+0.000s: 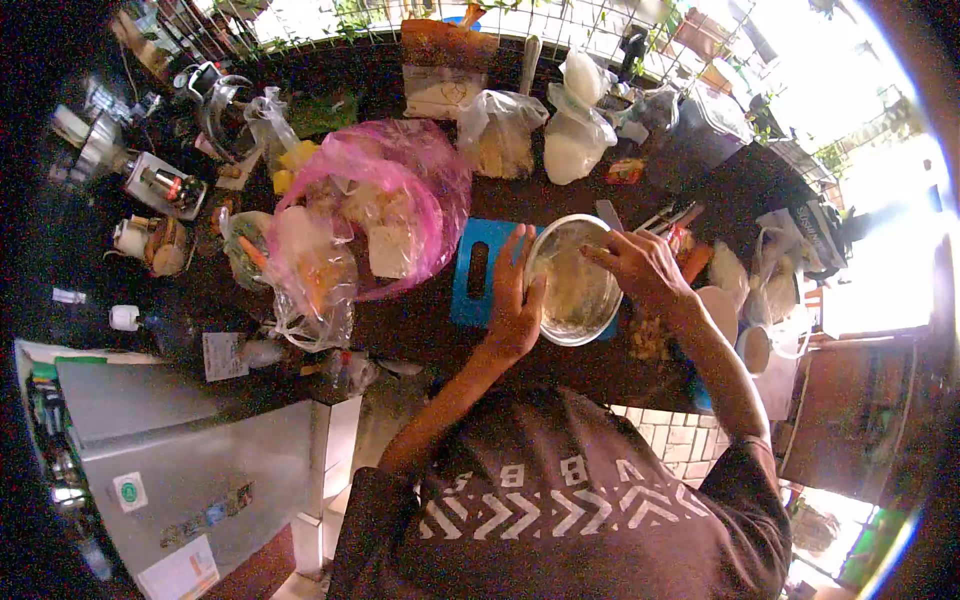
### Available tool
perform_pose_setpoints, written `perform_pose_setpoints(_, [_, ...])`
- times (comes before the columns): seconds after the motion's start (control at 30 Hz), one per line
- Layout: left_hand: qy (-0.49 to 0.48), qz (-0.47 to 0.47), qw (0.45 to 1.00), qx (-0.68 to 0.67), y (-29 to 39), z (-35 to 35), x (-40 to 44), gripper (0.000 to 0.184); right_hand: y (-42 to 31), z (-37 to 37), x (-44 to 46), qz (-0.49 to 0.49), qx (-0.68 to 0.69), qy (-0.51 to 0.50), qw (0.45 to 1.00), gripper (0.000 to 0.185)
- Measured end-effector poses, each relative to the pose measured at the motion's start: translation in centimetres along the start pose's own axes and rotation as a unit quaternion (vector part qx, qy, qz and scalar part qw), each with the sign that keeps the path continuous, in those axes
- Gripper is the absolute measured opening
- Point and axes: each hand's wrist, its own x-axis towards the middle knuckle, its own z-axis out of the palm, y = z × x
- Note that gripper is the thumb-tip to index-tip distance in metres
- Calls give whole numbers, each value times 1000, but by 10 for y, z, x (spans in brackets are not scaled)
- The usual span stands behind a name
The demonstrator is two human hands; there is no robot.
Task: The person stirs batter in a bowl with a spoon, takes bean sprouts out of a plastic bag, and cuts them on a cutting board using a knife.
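A round metal bowl (575, 285) with something pale and wet-looking inside stands over the right part of a blue cutting board (472, 288), partly tilted toward me. My left hand (516, 305) is wrapped against the bowl's left side, thumb at the rim, holding it. From the right, my right hand (645, 265) reaches over the bowl's upper right rim, its fingers pointing into the bowl; whether they pinch anything is too small to tell. Small light-brown pieces (650, 338) lie on the dark table just right of the bowl.
Left of the board sits a large pink plastic bag (425, 205) with pale blocks. Clear bags (502, 130) stand behind. Carrots (697, 262), knives and a cup (754, 348) are at right. A grey fridge (190, 470) is at lower left.
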Motion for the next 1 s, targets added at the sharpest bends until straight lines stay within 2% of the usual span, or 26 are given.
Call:
perform_pose_setpoints(0.03, [22,-11,999,-34,0,3,-3,60,7,11,-6,7,-36,7,999,48])
perform_pose_setpoints(0.07, [44,-23,996,-68,0,4,-6,60,18,27,-20,56,0,-45,997,53])
perform_pose_setpoints(0.1, [52,-24,996,-67,6,1,-7,60,19,30,-27,48,-1,-46,998,53])
perform_pose_setpoints(0.17, [29,57,997,49,18,-7,-9,57,7,31,-41,155,96,-95,979,53])
perform_pose_setpoints(0.23, [30,50,996,63,25,-6,-10,54,-15,26,-55,227,175,-118,951,52])
perform_pose_setpoints(0.3, [49,27,998,-13,25,-3,-8,52,-35,38,-66,167,68,-58,982,46])
perform_pose_setpoints(0.37, [63,42,997,-9,16,8,-11,50,-51,40,-63,208,83,-72,972,40])
perform_pose_setpoints(0.43, [65,43,996,-41,14,9,-12,49,-68,37,-55,237,178,-105,949,34])
perform_pose_setpoints(0.47, [59,45,996,-41,10,10,-11,49,-73,41,-50,270,175,-130,938,26])
perform_pose_setpoints(0.5, [71,47,995,-61,6,10,-10,49,-76,40,-47,275,177,-126,937,26])
perform_pose_setpoints(0.57, [75,50,993,-81,-1,10,-9,49,-82,30,-36,330,291,-86,894,21])
perform_pose_setpoints(0.63, [70,-11,993,-99,-4,7,-8,48,-85,23,-25,342,322,-67,880,22])
perform_pose_setpoints(0.7, [73,-32,990,-114,7,0,-2,47,-84,24,-20,375,441,-58,813,24])
perform_pose_setpoints(0.73, [74,-67,985,-142,-1,0,-2,46,-83,28,-21,374,443,-56,813,24])
perform_pose_setpoints(0.8, [70,-119,977,-163,0,-10,6,42,-80,36,-23,366,537,-29,760,25])
perform_pose_setpoints(0.93, [82,-167,967,-174,3,-24,9,38,-78,24,-20,376,539,-24,753,24])
perform_pose_setpoints(1.0, [76,-207,953,-208,-5,-29,9,38,-76,20,-23,375,529,40,760,23])
